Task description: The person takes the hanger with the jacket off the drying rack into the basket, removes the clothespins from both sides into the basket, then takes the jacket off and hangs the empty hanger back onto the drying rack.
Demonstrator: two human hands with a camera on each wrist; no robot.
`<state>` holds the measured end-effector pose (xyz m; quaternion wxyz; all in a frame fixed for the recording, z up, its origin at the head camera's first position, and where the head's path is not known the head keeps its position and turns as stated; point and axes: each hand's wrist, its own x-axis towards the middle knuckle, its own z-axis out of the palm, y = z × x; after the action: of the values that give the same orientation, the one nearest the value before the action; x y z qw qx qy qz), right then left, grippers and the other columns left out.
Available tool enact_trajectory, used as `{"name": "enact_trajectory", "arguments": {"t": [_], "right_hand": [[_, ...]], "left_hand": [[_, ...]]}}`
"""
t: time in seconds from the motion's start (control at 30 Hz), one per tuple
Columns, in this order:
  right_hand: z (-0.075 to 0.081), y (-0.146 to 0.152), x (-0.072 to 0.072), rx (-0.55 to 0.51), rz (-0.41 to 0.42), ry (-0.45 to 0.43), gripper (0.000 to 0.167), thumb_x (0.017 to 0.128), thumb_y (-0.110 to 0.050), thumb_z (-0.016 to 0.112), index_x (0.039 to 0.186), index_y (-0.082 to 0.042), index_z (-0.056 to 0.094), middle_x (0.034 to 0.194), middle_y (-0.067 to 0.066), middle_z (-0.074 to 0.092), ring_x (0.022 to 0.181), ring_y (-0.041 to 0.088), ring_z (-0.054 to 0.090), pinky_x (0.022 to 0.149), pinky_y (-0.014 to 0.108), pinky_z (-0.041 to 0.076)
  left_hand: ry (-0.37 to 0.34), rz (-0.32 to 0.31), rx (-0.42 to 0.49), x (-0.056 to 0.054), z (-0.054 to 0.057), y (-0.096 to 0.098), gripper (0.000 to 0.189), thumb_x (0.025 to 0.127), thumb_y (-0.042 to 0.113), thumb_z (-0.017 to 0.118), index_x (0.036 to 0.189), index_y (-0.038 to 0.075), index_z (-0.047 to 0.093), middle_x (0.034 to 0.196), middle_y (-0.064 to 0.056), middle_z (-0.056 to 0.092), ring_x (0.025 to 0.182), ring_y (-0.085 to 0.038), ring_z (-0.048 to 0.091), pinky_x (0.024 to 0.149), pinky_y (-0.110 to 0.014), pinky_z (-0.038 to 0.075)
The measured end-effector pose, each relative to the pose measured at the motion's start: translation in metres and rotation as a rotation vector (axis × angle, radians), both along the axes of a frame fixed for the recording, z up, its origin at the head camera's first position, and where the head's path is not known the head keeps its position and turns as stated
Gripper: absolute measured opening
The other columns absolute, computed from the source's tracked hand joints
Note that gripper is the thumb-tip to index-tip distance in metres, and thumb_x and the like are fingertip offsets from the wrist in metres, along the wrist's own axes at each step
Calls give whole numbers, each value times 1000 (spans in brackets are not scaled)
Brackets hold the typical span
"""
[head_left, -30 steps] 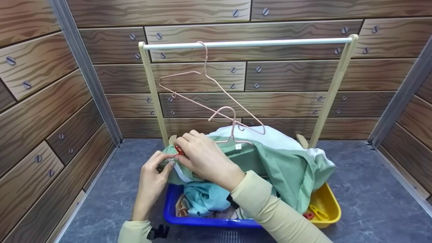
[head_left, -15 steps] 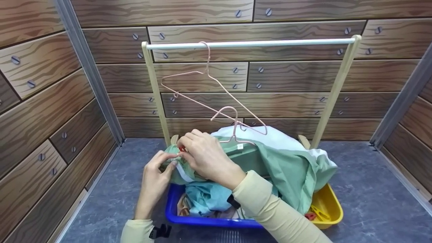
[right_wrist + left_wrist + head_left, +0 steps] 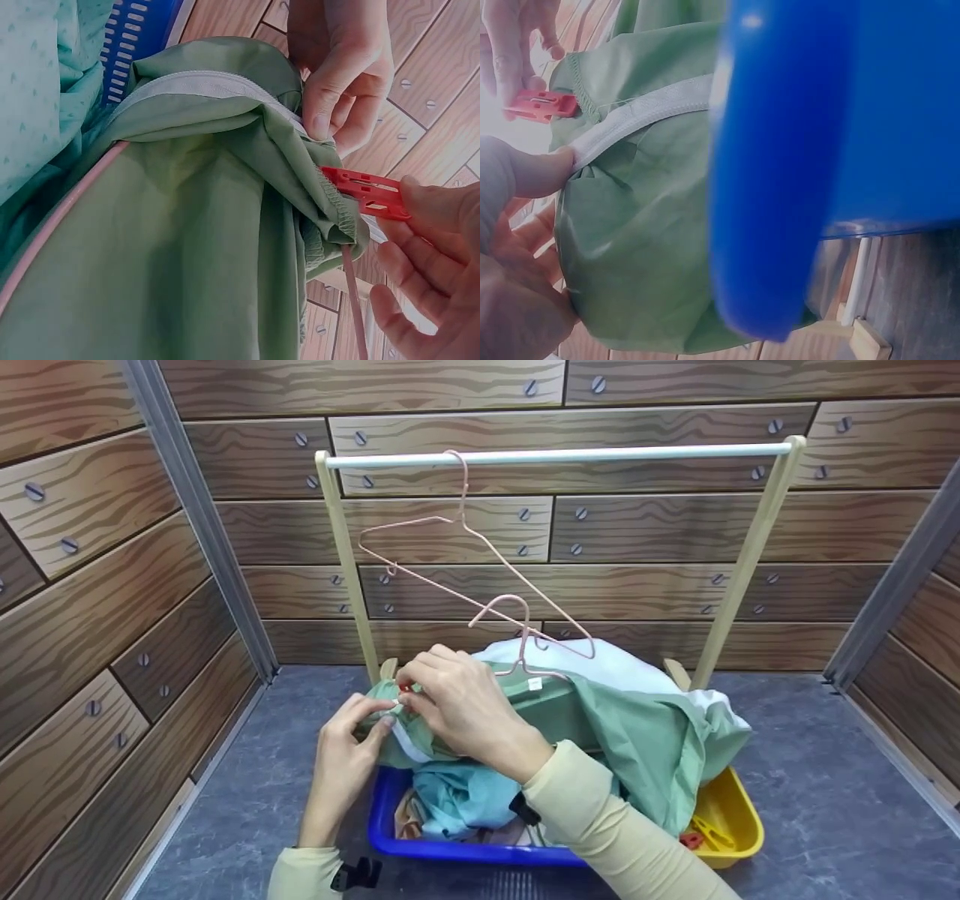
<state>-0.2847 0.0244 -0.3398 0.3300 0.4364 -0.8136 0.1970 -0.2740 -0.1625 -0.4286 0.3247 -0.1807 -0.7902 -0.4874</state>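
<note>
A green garment with a white zipper lies over the blue basket, a pink wire hanger inside it. My left hand pinches the garment's left edge beside the zipper, thumb on top. Just across from it, my right hand holds a red clothespin between thumb and fingers. The clothespin's tip is at the stitched edge of the cloth, near the hanger's pink wire. In the head view the right fingers hide most of the clothespin.
Behind stands a rack with a white rod, and a second pink hanger hangs from it. Turquoise cloth fills part of the blue basket. At right, a yellow bin holds yellow and red clothespins.
The head view has shifted slightly. My right hand has turned a little over the red clothespin, which shows less now. The left hand keeps its pinch on the garment.
</note>
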Motion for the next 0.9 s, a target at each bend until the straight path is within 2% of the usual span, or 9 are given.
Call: {"name": "enact_trajectory", "arguments": {"t": [0.1, 0.23, 0.33, 0.43, 0.53, 0.67, 0.77, 0.9], "right_hand": [[1, 0, 1, -35, 33, -8, 10, 88, -16, 75, 96, -15, 70, 93, -6, 68, 86, 13, 57, 67, 31, 45], [3, 1, 3, -71, 73, -16, 12, 88, -15, 74, 99, -14, 70, 96, -5, 68, 88, 12, 58, 70, 30, 47], [3, 3, 4, -77, 72, -41, 17, 90, -20, 73, 104, -13, 68, 99, -5, 67, 91, 12, 57, 72, 29, 48], [3, 6, 4, -87, 63, -89, 23, 91, -25, 72, 110, -12, 66, 103, -4, 65, 92, 12, 55, 75, 28, 48], [2, 12, 4, -117, 79, -119, 26, 91, -26, 71, 112, -12, 67, 105, -4, 63, 94, 12, 54, 77, 27, 47], [5, 22, 9, -163, 124, -152, 24, 90, -22, 71, 112, -12, 68, 103, -3, 61, 95, 11, 54, 80, 27, 47], [8, 35, 17, -198, 152, -199, 25, 90, -21, 72, 113, -13, 68, 103, -4, 62, 94, 10, 57, 81, 27, 49], [11, 59, 31, -247, 160, -248, 28, 88, -20, 74, 115, -14, 67, 106, -8, 63, 92, 8, 58, 78, 27, 51]], "left_hand": [[-21, 9, 1, 3, 3, 1, 19, 84, -5, 73, 97, 8, 74, 91, 1, 65, 84, -15, 59, 74, -25, 45], [-18, 8, 4, 14, 17, 7, 18, 82, -11, 71, 95, 1, 73, 88, -7, 65, 77, -18, 57, 69, -27, 44], [0, -1, -2, 22, 27, 11, 16, 83, -12, 70, 94, -1, 72, 87, -10, 64, 74, -19, 54, 67, -27, 43], [3, 5, -6, 23, 29, 12, 15, 83, -12, 70, 94, -1, 72, 87, -10, 64, 74, -20, 54, 67, -28, 43], [-2, 7, -2, 13, 16, 6, 16, 84, -7, 71, 96, 4, 74, 89, -3, 64, 76, -17, 55, 68, -26, 43], [-14, 15, 9, 0, 2, 2, 17, 84, -6, 72, 97, 6, 74, 89, -1, 64, 77, -16, 55, 68, -25, 43], [-21, 24, 18, 1, 3, 4, 18, 82, -10, 72, 95, 2, 73, 88, -6, 64, 79, -18, 57, 70, -25, 44], [-27, 31, 14, -1, 0, 1, 19, 82, -8, 73, 96, 6, 74, 89, 0, 65, 83, -15, 58, 75, -23, 44]]}}
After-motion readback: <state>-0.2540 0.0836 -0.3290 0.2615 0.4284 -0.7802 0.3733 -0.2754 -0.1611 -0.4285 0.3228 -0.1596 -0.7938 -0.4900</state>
